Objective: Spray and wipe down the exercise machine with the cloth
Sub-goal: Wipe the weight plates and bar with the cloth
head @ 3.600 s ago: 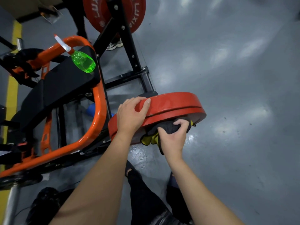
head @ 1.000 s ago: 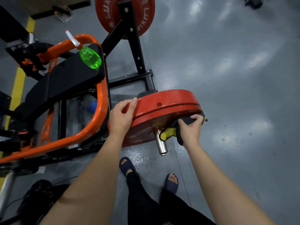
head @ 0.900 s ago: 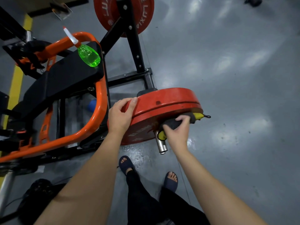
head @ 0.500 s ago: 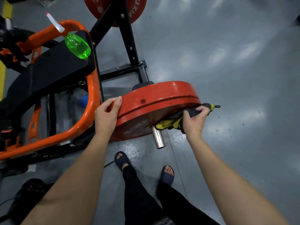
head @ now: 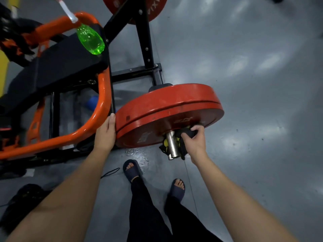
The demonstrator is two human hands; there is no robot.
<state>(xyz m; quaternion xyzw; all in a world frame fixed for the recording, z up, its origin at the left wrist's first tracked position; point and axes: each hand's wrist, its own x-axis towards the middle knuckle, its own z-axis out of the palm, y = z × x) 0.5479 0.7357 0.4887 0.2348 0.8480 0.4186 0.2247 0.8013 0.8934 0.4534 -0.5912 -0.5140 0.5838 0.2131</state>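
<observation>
The exercise machine has an orange tube frame (head: 103, 95) and a black pad (head: 57, 70). A pair of red weight plates (head: 167, 105) sits on its steel sleeve (head: 171, 145). My right hand (head: 194, 140) grips a dark cloth with yellow patches (head: 181, 137) against the plate's near face, right beside the sleeve. My left hand (head: 105, 135) lies against the plates' left rim with straight fingers. A green spray bottle (head: 90, 39) with a white nozzle lies on the black pad.
A black upright post (head: 145, 35) and cross bar stand behind the plates, with another red plate (head: 132, 7) at the top. Water drops speckle the grey floor below the plates. My sandalled feet (head: 132, 170) stand close under the sleeve. A dark shoe (head: 22, 198) lies lower left.
My right hand has drawn the cloth from the plates' right edge inward to the steel sleeve. My left hand has slid from the top of the rim down to its left side.
</observation>
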